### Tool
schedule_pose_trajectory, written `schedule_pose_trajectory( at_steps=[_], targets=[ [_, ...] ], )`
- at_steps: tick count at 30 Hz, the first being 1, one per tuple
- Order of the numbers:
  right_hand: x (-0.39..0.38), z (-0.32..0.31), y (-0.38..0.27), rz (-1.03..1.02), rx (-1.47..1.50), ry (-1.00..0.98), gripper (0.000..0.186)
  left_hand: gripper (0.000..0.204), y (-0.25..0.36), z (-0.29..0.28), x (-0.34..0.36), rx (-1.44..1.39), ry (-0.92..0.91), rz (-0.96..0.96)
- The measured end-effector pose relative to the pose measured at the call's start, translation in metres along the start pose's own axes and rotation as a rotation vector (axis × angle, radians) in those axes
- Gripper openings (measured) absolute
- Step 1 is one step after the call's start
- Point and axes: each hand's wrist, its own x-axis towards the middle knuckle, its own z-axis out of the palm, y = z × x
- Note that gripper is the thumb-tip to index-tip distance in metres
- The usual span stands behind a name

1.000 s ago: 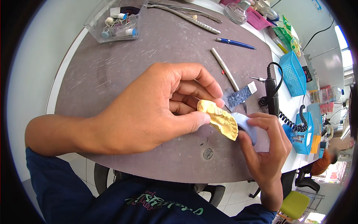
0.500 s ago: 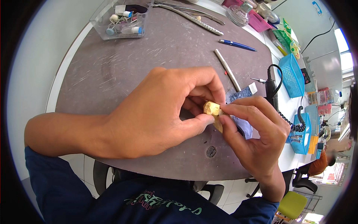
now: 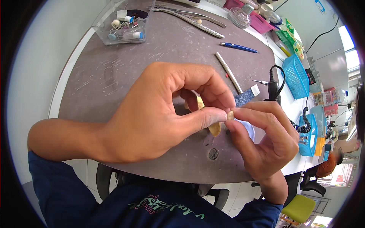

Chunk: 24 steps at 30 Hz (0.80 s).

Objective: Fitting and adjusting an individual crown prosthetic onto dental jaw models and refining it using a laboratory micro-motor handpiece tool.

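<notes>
Between the fingertips of both hands is a small cream, tooth-like dental crown (image 3: 230, 115). My right hand (image 3: 268, 138) pinches it between thumb and forefinger. The thumb and forefinger tips of my left hand (image 3: 152, 114) meet at its other side. A yellow plaster dental model piece (image 3: 215, 129) is tucked within my left hand, behind the thumb; its lower end sticks out below, and the other fingers mostly hide its grip. Just beyond my right hand lie a blue patterned strip (image 3: 244, 97) with a white end and a pale lilac cloth-like thing (image 3: 249, 129), partly covered.
On the brown worktop (image 3: 114, 76) are a white stick-shaped tool (image 3: 229, 73), a blue pen (image 3: 239, 47) and a long metal tool (image 3: 190, 22). A clear box (image 3: 121, 28) of small burs stands far left. At right are a black handpiece (image 3: 273, 90) and blue baskets (image 3: 295, 78).
The yellow model piece has dropped back behind my left thumb. My left thumb and forefinger have moved right to the fingertips of my right hand, where the small crown now shows.
</notes>
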Motion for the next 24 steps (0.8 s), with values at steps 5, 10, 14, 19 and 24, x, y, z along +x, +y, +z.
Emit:
schedule_pose_trajectory(
  at_steps=[5,10,14,19,24],
  targets=[
    [-0.001,-0.008,-0.008,-0.072,-0.014,0.032,0.021,0.014,0.011,0.006,-0.003,-0.257,-0.005,-0.181],
    [-0.007,-0.016,-0.010,-0.116,-0.013,0.048,0.026,0.014,0.021,0.020,-0.008,-0.507,0.030,-0.191],
    [-0.016,-0.033,-0.007,-0.065,-0.047,0.139,0.039,0.014,0.026,0.030,-0.018,-0.675,0.010,-0.222],
    [-0.031,-0.066,0.009,0.420,-0.649,0.021,0.038,0.014,0.024,0.045,-0.037,-0.884,0.066,-0.212],
    [-0.052,-0.070,0.024,0.602,-0.836,-0.227,0.042,0.017,0.015,0.058,-0.051,-1.053,0.127,-0.333]
  ],
)
